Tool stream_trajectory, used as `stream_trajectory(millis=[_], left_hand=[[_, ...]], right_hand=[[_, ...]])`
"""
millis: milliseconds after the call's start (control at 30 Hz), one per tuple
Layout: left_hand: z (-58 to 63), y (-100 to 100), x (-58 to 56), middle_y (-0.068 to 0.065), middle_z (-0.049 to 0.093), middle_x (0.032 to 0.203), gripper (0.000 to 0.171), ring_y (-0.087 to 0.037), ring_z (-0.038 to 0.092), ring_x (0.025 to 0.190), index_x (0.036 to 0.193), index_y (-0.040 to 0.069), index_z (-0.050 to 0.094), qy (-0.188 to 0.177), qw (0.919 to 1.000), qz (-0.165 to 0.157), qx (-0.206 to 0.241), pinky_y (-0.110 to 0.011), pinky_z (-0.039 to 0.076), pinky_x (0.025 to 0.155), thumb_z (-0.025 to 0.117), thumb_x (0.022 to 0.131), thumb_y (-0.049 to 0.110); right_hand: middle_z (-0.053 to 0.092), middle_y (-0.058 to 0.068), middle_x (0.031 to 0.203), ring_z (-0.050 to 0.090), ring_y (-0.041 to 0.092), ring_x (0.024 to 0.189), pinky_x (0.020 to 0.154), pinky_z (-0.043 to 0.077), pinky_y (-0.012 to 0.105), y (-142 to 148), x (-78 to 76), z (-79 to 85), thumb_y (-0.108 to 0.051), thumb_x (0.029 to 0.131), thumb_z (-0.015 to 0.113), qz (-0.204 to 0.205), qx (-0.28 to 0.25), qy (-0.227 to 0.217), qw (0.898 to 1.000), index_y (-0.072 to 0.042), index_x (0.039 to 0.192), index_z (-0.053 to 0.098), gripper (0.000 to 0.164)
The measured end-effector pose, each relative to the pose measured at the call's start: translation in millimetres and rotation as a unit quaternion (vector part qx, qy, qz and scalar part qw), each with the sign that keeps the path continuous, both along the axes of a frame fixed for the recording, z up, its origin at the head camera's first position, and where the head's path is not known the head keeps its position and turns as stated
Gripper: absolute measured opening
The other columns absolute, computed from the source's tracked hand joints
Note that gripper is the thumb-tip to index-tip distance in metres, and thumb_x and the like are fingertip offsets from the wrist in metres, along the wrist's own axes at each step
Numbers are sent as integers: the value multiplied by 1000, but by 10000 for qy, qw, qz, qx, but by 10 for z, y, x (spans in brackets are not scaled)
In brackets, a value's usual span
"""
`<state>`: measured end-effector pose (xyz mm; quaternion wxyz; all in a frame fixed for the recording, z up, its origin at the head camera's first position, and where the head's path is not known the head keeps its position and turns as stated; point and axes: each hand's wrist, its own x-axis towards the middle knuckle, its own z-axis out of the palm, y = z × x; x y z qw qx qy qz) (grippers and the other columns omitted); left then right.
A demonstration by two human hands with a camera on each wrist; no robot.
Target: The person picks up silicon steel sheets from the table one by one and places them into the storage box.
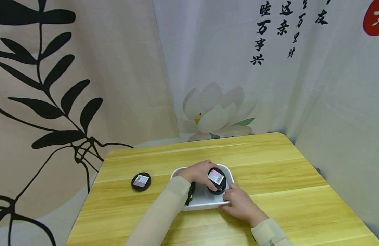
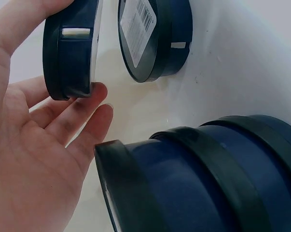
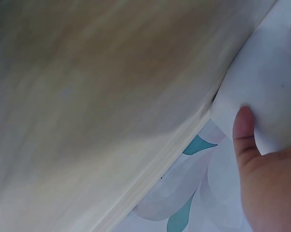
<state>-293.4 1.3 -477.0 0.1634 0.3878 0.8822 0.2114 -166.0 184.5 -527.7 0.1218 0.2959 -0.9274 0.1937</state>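
Note:
Over a white tray (image 1: pixel 205 207), my left hand (image 1: pixel 199 172) holds a flat round black container (image 1: pixel 216 176) with a white barcode label. The left wrist view shows this container (image 2: pixel 70 53) on edge between thumb and fingers. Close by it is a second labelled container (image 2: pixel 157 41), beside the tray wall. Several more dark containers (image 2: pixel 193 179) stand on edge in a row; the head view shows part of them (image 1: pixel 191 194) under the left wrist. My right hand (image 1: pixel 241 205) grips the tray's near right corner, its thumb (image 3: pixel 244 130) against the white wall.
Another round black container (image 1: pixel 141 181) with a label lies flat on the wooden table (image 1: pixel 269 171), left of the tray. Behind the table hangs a printed curtain (image 1: pixel 131 85) with leaves, a lotus and characters.

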Motion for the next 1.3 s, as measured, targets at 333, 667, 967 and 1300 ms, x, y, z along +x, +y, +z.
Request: stream_trajectory(millis=[333,667,967,1300], left_hand=[[15,8,-10,11,48,107,90,-4,48,90,128,22,50,-2,9995,-138,-299,-23,40,82,86,50,48],[9,35,-22,11,49,109,90,-5,47,92,128,22,50,-39,9987,-365,-365,-23,39,84,88,49,45],[-7,79,-23,10,50,114,90,-4,47,96,128,24,49,-16,9976,-463,-512,-23,38,87,88,49,43],[-80,89,-47,13,51,110,89,-3,47,95,126,25,50,47,9971,-536,-537,-22,38,86,89,48,40]], right_hand=[[45,-20,68,41,9,78,68,39,27,1,-7,-10,-40,70,75,-13,15,-119,9999,-27,59,54,26],[43,-20,67,41,10,77,67,38,27,0,-1,-12,-40,67,76,12,-39,71,10000,-28,56,47,33],[45,-19,69,42,10,77,68,39,28,7,-4,-20,-40,68,76,29,-13,102,9999,-27,58,51,30],[46,-19,69,42,10,78,68,40,27,0,-22,-46,-40,67,76,-5,-44,71,10000,-28,57,50,31]])
